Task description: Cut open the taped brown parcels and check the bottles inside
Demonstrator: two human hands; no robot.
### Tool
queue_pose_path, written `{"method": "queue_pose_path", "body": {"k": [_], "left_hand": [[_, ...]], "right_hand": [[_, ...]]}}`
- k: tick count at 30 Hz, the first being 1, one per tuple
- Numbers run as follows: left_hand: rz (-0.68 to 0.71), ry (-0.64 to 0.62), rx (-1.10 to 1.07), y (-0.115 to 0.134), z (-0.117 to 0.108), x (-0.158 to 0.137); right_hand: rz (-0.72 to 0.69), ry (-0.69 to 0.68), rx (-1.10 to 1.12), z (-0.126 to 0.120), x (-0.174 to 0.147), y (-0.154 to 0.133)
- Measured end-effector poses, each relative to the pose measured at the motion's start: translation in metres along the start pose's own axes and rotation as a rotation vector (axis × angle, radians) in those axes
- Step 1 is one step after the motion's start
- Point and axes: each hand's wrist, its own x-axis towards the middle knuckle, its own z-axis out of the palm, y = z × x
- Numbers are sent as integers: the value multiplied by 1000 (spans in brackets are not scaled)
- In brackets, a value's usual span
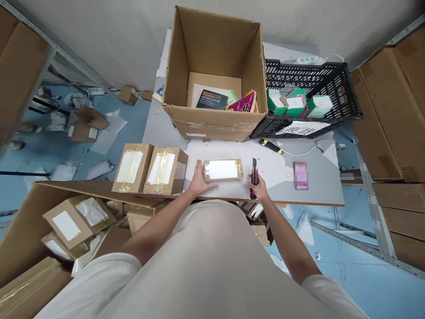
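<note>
A small taped cardboard box (223, 169) with a white label lies on the table in front of me. My left hand (199, 180) is at its left end, thumb and fingers spread apart around that corner; whether it presses on the box I cannot tell. To the right of the box, my right hand (260, 188) is closed around a red and black box cutter (254, 177), its tip pointing away from me. Two taller labelled cartons, a left one (131, 168) and a right one (166, 170), stand side by side left of my left hand.
A large open carton (215, 126) with books stands at the back. Beside it a black plastic crate (307, 124) holds small green-and-white boxes. A yellow-black cutter (270, 146) and a blurred pink item (300, 176) lie on the table (322, 190). Parcels fill a big carton (49, 188) at lower left.
</note>
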Motion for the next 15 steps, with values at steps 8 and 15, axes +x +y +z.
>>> {"method": "queue_pose_path", "body": {"k": [8, 15], "left_hand": [[-222, 35, -432, -11, 19, -12], [-335, 24, -190, 3, 3, 4]], "right_hand": [[-12, 40, 83, 32, 5, -11], [-36, 162, -173, 25, -1, -19]]}}
